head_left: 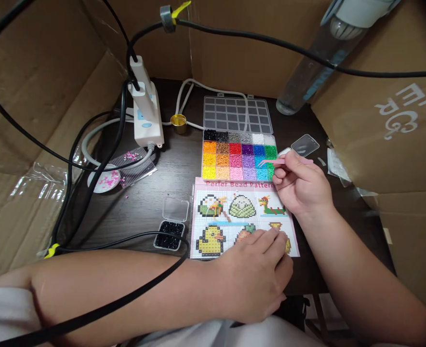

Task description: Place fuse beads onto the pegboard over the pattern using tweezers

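Right hand [303, 188]: thumb and fingers pinch pink tweezers [275, 162], held roughly level, with the tips pointing left. In this view the tips overlie the blue compartments of the bead box [222, 180]; cannot tell whether they touch the beads or hold one.

Left hand [256, 274]: palm down, fingers loosely bent and close together, lying over the lower right part of the pattern sheet [242, 207]. Cannot tell whether anything is gripped beneath it.

Pattern sheet lies on the dark surface [177, 164], directly in front of the bead box, partly covered by the left hand. Bead box is divided into coloured compartments; its clear lid [238, 114] is folded open behind.

Left of the sheet: small box of black beads [169, 235], lid raised. Further left: white dish [94, 185] with pink beads, beside a clear pegboard [137, 172]. Gold cup [179, 124] stands near the power strip [148, 130].
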A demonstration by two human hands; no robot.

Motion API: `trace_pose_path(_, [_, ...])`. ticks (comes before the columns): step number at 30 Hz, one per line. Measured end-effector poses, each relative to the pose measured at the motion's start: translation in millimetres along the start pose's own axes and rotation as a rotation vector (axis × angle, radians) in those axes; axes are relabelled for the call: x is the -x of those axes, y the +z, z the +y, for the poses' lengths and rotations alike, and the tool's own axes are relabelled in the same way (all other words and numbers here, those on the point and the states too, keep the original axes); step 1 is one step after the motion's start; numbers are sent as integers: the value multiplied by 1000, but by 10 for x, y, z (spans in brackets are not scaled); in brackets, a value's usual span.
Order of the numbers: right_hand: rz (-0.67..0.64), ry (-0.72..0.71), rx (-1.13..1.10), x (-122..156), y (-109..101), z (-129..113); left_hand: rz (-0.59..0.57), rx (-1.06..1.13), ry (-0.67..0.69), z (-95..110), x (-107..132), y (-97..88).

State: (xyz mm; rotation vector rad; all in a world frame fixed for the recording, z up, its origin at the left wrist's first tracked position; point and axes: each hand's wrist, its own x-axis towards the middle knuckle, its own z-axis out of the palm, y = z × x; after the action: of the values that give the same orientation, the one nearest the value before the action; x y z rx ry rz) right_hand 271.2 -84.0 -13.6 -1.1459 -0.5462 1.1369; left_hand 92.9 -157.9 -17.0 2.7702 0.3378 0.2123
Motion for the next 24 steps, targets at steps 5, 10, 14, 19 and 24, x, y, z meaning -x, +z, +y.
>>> trace_pose_path(5, [0,19,-9,-1,5,6,1,-4,4,-2,-3,-4])
trace_pose_path(10, [-12,29,-55,-6,11,-2,-7,6,3,1,-2,10])
trace_pose_path(14, [-36,39,-125,-5,15,-17,-6,7,4,-3,4,25])
trace_pose_path(19, [-56,20,-111,5,20,-29,-8,-10,14,-10,10,19])
trace_pose_path(24, [-73,-17,-26,28,30,-18,-9,-4,11,-11,14,19])
